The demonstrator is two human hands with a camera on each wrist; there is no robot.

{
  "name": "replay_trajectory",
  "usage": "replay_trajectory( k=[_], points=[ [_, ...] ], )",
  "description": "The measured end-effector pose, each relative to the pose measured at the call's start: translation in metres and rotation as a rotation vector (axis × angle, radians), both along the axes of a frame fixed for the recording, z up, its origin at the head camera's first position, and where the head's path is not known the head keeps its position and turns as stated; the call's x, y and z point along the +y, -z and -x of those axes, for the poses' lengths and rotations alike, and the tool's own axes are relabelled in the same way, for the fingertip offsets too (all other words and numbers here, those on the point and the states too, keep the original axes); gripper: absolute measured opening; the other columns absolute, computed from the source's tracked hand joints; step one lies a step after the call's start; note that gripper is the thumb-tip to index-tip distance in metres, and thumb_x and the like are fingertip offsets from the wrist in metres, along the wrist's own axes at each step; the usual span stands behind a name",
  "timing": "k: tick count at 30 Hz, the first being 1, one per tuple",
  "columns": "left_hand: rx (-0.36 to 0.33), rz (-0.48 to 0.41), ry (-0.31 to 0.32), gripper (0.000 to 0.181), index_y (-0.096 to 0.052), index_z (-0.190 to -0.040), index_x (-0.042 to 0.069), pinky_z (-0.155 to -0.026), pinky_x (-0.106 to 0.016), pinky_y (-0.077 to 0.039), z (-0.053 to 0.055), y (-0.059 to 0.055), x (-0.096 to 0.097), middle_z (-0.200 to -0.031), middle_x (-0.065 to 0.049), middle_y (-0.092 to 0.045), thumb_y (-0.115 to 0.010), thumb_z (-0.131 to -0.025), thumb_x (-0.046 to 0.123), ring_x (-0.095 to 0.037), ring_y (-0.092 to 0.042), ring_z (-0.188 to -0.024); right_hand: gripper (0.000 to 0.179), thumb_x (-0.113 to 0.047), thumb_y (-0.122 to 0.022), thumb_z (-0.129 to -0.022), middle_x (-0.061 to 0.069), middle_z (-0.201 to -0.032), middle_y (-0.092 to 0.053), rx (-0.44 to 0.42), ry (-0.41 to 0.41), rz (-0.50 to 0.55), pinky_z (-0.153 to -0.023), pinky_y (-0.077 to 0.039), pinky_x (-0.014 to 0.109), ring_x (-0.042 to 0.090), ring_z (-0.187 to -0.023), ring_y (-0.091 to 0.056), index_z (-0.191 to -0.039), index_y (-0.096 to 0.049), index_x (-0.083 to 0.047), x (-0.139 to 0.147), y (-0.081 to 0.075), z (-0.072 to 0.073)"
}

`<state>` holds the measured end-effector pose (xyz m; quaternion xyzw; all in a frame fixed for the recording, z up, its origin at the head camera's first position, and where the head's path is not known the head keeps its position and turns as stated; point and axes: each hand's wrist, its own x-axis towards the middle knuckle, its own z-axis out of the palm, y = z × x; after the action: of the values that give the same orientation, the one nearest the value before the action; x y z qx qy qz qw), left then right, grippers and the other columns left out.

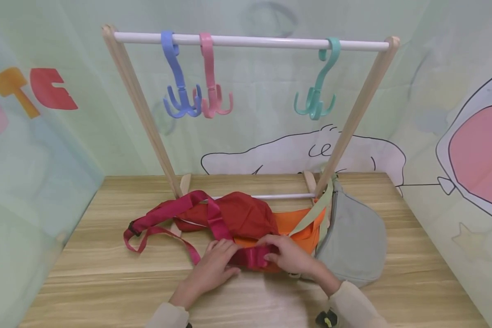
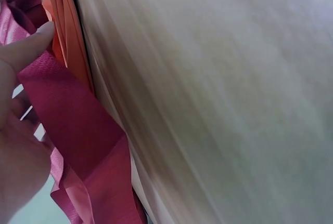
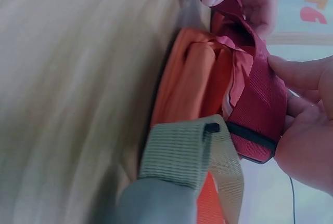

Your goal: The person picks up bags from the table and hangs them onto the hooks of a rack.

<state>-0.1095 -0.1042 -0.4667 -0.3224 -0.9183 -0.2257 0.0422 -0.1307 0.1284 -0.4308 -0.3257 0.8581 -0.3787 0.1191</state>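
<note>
Currently, both your hands are at the near side of the bags, working on the crimson strap (image 1: 256, 256). Your left hand (image 1: 215, 264) pinches it lightly, thumb over the webbing and fingers curled behind. Your right hand (image 1: 290, 255), a little to the right, grips another stretch of it between thumb and bent fingers; the right wrist view shows a black buckle (image 3: 252, 141) on the strap, just beside that hand.

The strap runs over the red bag (image 1: 242, 212), which lies in the middle of the wooden table (image 1: 86, 273), and loops out to the left, where a black slider (image 1: 133, 228) sits on it. An orange bag (image 1: 289, 221) lies partly under the red one and shows to its right. Against the orange bag, farther right, you have the grey bag (image 1: 354, 237), with a pale green strap (image 1: 311, 216) slanting left across the orange fabric.

Behind the bags stands a rack with wooden legs and a white rail (image 1: 266, 42). A blue hook (image 1: 182, 98) and a pink hook (image 1: 211, 98) hang close together at its left, and a teal hook (image 1: 315, 100) hangs well apart at the right.
</note>
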Motion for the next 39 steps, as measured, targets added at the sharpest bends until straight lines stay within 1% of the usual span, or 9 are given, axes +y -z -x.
replay_trajectory(
  k=[5,11,16,19,23,26,28,34,39],
  points=[
    [0.001,-0.047,-0.012,0.047,-0.056,-0.116,0.009,-0.09,-0.044,-0.033,0.002,-0.001,0.0,-0.103,0.0,-0.056,-0.076,-0.074,0.018,-0.017,-0.048,-0.098,0.026,0.002,-0.063,-0.082,0.001,-0.098,-0.061,-0.004,-0.013,0.027,-0.069,-0.046,0.023,0.01,-0.08,-0.053,-0.107,-0.06,-0.007,0.001,-0.006,0.004],
    [0.064,-0.083,-0.015,0.045,-0.057,-0.113,0.008,-0.089,-0.045,-0.035,0.006,-0.002,0.001,-0.1,-0.001,-0.057,-0.076,-0.073,0.015,-0.017,-0.05,-0.095,0.027,0.001,-0.064,-0.082,0.0,-0.095,-0.06,0.003,-0.019,0.037,-0.069,-0.046,0.024,0.01,-0.078,-0.051,-0.108,-0.059,-0.007,0.003,-0.011,0.007],
    [0.047,-0.093,-0.025,0.042,-0.056,-0.112,0.008,-0.09,-0.044,-0.035,0.008,-0.009,0.0,-0.101,-0.001,-0.058,-0.075,-0.075,0.012,-0.017,-0.05,-0.096,0.027,-0.002,-0.064,-0.083,0.0,-0.097,-0.06,0.005,-0.013,0.03,-0.072,-0.046,0.025,0.012,-0.081,-0.052,-0.109,-0.059,-0.006,0.003,-0.015,0.01],
    [0.058,-0.102,-0.024,0.04,-0.056,-0.11,0.009,-0.09,-0.043,-0.035,0.009,-0.013,-0.001,-0.099,0.0,-0.058,-0.074,-0.075,0.011,-0.016,-0.05,-0.095,0.026,-0.002,-0.064,-0.083,0.002,-0.099,-0.061,0.002,-0.016,0.04,-0.074,-0.047,0.027,0.015,-0.084,-0.054,-0.109,-0.06,-0.006,0.003,-0.018,0.011],
    [0.104,-0.106,-0.016,0.038,-0.057,-0.108,0.009,-0.087,-0.042,-0.036,0.01,-0.016,-0.003,-0.097,0.001,-0.058,-0.074,-0.075,0.01,-0.016,-0.05,-0.092,0.025,-0.002,-0.064,-0.082,0.002,-0.099,-0.061,0.006,-0.023,0.052,-0.074,-0.047,0.027,0.016,-0.085,-0.054,-0.107,-0.06,-0.005,0.003,-0.022,0.012],
    [0.11,-0.106,-0.019,0.035,-0.057,-0.106,0.009,-0.087,-0.042,-0.037,0.011,-0.017,-0.003,-0.096,0.001,-0.058,-0.074,-0.076,0.01,-0.016,-0.051,-0.092,0.025,-0.001,-0.064,-0.083,0.003,-0.098,-0.062,0.014,-0.028,0.062,-0.072,-0.047,0.026,0.014,-0.083,-0.054,-0.107,-0.06,-0.005,0.003,-0.024,0.012],
    [0.098,-0.108,-0.025,0.033,-0.057,-0.105,0.01,-0.087,-0.042,-0.036,0.01,-0.018,-0.004,-0.096,0.001,-0.058,-0.073,-0.076,0.01,-0.016,-0.051,-0.092,0.026,-0.001,-0.064,-0.083,0.003,-0.098,-0.062,0.021,-0.028,0.069,-0.072,-0.047,0.026,0.014,-0.084,-0.054,-0.107,-0.06,-0.005,0.004,-0.025,0.013],
    [0.049,-0.111,-0.041,0.035,-0.056,-0.106,0.01,-0.089,-0.044,-0.035,0.009,-0.016,-0.004,-0.096,0.001,-0.057,-0.074,-0.076,0.012,-0.017,-0.05,-0.095,0.025,-0.002,-0.064,-0.083,0.004,-0.1,-0.063,0.025,-0.033,0.08,-0.074,-0.047,0.027,0.015,-0.087,-0.055,-0.108,-0.06,-0.006,0.005,-0.026,0.013],
    [0.073,-0.099,-0.054,0.04,-0.054,-0.105,0.01,-0.088,-0.045,-0.035,0.007,-0.01,0.0,-0.095,0.0,-0.055,-0.076,-0.074,0.02,-0.018,-0.05,-0.095,0.026,-0.001,-0.063,-0.083,0.003,-0.101,-0.064,0.029,-0.029,0.084,-0.076,-0.047,0.028,0.016,-0.089,-0.056,-0.108,-0.06,-0.005,0.006,-0.027,0.013]
  ],
)
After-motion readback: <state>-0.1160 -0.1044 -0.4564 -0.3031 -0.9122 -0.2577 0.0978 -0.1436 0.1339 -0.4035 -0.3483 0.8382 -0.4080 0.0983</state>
